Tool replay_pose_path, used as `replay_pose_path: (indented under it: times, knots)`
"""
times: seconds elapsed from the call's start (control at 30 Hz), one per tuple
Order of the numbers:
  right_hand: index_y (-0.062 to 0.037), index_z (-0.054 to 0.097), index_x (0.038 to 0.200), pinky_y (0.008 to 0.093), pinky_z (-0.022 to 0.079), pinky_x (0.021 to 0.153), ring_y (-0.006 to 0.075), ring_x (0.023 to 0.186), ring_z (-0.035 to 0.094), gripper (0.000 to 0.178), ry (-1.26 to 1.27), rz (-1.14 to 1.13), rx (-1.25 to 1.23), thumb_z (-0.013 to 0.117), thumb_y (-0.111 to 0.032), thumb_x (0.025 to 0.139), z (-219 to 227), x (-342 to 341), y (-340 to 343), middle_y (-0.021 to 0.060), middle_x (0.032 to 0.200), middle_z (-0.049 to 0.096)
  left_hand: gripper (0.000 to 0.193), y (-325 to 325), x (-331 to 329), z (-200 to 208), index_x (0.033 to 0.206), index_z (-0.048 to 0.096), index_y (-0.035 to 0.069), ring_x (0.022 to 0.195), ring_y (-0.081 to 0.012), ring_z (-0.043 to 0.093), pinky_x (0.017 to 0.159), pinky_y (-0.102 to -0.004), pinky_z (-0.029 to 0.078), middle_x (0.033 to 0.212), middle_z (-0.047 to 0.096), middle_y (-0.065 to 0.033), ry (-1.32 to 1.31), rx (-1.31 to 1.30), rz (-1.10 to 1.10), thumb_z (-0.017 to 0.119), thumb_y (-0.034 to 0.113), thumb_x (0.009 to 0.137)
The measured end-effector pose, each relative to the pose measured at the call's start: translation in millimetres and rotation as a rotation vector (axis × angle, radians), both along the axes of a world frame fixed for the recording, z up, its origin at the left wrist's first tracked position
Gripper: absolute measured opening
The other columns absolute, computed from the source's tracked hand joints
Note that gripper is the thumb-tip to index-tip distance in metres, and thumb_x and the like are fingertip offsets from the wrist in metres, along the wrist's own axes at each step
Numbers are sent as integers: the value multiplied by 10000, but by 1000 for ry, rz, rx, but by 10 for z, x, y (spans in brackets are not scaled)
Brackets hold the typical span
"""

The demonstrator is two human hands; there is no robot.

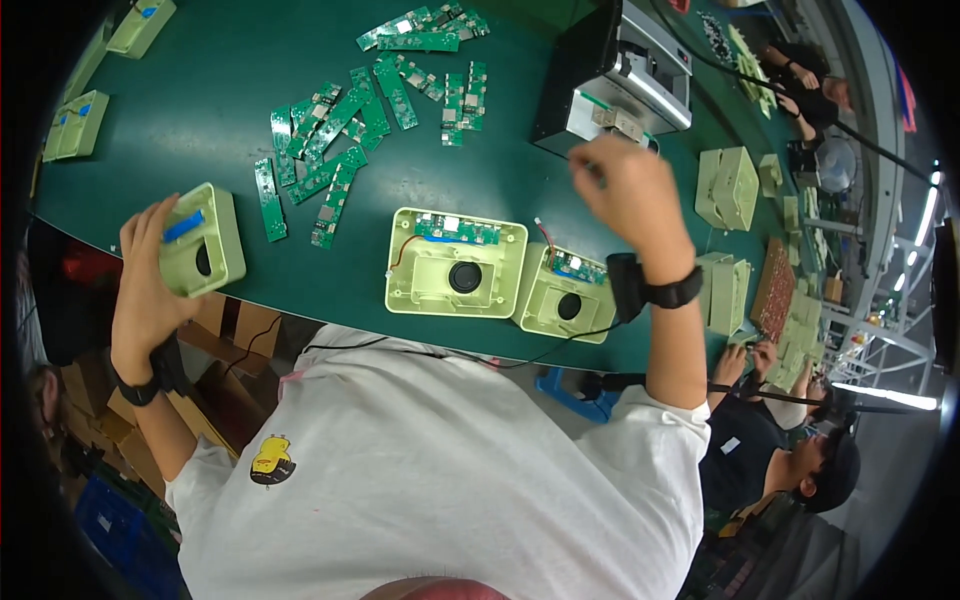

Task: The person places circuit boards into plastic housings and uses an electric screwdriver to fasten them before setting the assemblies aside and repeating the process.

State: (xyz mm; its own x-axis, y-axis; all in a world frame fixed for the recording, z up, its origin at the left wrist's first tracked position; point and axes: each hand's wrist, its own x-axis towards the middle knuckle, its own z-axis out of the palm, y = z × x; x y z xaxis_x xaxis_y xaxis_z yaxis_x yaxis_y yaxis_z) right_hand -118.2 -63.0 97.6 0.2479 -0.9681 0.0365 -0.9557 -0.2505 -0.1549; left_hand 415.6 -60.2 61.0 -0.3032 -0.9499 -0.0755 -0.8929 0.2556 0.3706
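At the table's left edge my left hand (148, 285) grips a light green plastic housing (222, 235), fingers along its outer side. Inside that housing are a blue strip and a dark round part. My right hand (632, 185) is raised in front of a black and silver machine (620, 90), its fingers curled and slightly blurred; whatever they hold is hidden. Before me lies an open housing (415, 298) with a green circuit board, wires and a black round part. Touching its right side, a second housing (545, 318), tilted, holds a similar board, and a wire end sticks up from it.
Many loose green circuit boards (340, 120) are scattered over the green table (200, 80). More housings stand at the far left (78, 125) and right (728, 188). A black cable (480, 358) crosses near the front edge. Co-workers (775, 460) sit along the right side.
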Motion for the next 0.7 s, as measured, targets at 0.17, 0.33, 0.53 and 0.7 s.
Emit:
replay_pose_path:
  times: [0.17,0.33,0.53,0.7]
  knots:
    - [-67,775,971,431,582,721,331,803,726,118,125,97,54,746,-98,861,-421,7,19,110,937,743,1029,340,-368,266,1499,507,69,1358,-449,455,1146,-523,429,1429,541,-201,16,171,-143,910,101,552]
    - [-56,771,918,446,578,730,350,801,713,93,156,143,94,755,-96,835,-484,-39,-16,126,899,738,1016,540,-763,225,1495,514,66,1363,-439,446,1153,-520,411,1443,527,-196,-6,166,-187,931,208,579]
    - [-40,758,925,413,577,699,344,788,719,115,219,151,84,766,-68,814,-497,19,-36,142,874,734,973,512,-893,76,1500,518,96,1388,-426,425,1168,-516,383,1478,501,-186,96,82,-207,935,262,638]
    - [-30,749,955,343,569,703,293,760,739,129,-59,3,-162,773,-67,835,197,199,-74,138,859,741,566,-129,-477,119,1372,635,107,1302,-349,519,1084,-480,430,1380,593,-93,53,-303,-199,797,105,831]
